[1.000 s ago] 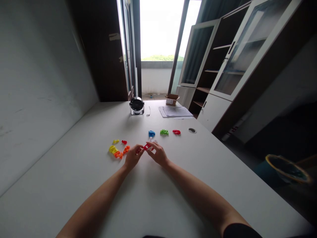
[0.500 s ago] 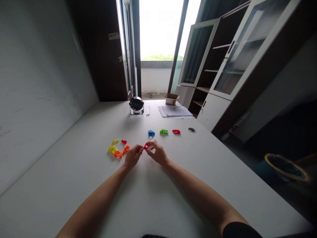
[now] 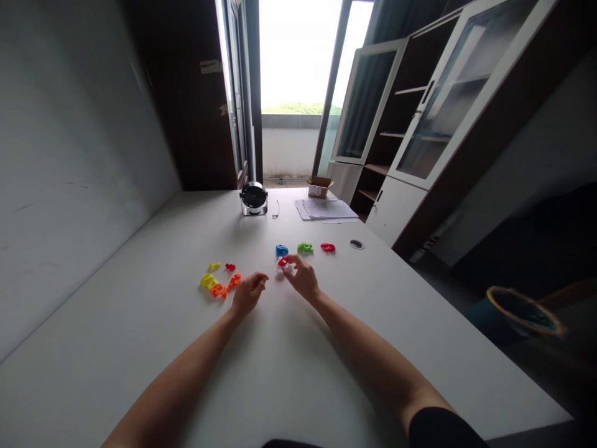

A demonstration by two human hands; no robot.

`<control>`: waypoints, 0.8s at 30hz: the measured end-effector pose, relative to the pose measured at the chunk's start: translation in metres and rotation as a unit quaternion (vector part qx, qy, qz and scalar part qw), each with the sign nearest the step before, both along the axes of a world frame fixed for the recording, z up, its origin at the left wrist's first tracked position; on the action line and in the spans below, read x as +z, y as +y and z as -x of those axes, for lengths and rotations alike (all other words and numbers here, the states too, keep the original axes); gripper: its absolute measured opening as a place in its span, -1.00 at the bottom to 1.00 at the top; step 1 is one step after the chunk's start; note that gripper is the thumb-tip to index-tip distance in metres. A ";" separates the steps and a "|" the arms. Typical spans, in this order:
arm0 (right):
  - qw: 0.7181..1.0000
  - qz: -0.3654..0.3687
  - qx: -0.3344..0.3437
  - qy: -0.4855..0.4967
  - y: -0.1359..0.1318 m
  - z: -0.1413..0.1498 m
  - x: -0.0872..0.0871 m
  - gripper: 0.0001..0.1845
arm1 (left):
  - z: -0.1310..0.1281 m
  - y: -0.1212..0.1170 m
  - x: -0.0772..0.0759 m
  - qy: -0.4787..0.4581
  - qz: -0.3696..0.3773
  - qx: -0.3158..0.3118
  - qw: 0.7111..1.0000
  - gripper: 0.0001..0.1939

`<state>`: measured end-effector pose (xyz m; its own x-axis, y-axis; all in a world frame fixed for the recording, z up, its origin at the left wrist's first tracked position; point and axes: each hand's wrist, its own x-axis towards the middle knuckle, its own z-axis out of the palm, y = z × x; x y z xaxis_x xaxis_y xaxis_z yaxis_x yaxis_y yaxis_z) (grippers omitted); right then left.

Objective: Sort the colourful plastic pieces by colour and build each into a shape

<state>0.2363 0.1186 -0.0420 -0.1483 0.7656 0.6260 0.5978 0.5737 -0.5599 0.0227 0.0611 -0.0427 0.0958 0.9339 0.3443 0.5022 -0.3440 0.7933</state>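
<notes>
Red plastic shows at the fingertips of the right hand [image 3: 304, 279], which pinches a small red piece [image 3: 283, 262] between thumb and fingers, above the white table [image 3: 289, 373] and close to some white pieces [image 3: 280, 272] that the hand partly hides. The left hand [image 3: 248, 295] is near it but apart, its fingers curled and the thumb close to the index finger; whether anything sits between them cannot be told.

Just beyond the right hand a blue piece [image 3: 282, 250], a green piece [image 3: 305, 247] and a flat red piece [image 3: 328, 247] lie in a row, each apart from the next. Beside the left hand is a loose group: orange pieces [image 3: 234, 281], a larger yellow piece [image 3: 208, 281], a small yellow piece [image 3: 214, 266] and a dark red piece [image 3: 230, 267]. Farther back stand a round black device [image 3: 254, 196] on a metal bracket and an open cardboard box [image 3: 319, 188], with papers [image 3: 325, 210] just in front of the box
</notes>
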 end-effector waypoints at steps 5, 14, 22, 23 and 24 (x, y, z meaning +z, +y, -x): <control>0.983 0.048 -0.176 -0.005 0.039 -0.053 0.000 -0.65 | 0.000 0.001 -0.003 0.005 -0.005 0.007 1.000 -0.78; 0.885 0.180 -0.406 -0.140 0.059 -0.107 -0.014 -0.67 | -0.001 0.000 -0.002 0.010 -0.001 0.008 1.000 -0.78; 0.875 0.195 -0.422 -0.133 0.073 -0.111 -0.016 -0.66 | -0.001 0.000 -0.004 0.017 -0.002 0.003 1.000 -0.78; 0.875 0.199 -0.423 -0.130 0.074 -0.112 -0.015 -0.66 | -0.001 0.000 -0.004 0.017 -0.002 0.002 1.000 -0.78; 0.874 0.201 -0.423 -0.127 0.075 -0.113 -0.015 -0.66 | -0.001 0.001 -0.004 0.017 -0.002 0.002 1.000 -0.78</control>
<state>0.3490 0.1935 -0.0574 0.4827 0.8192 0.3098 0.8472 -0.3470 -0.4024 0.0234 0.0616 -0.0462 0.1045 0.9328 0.3448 0.5303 -0.3456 0.7742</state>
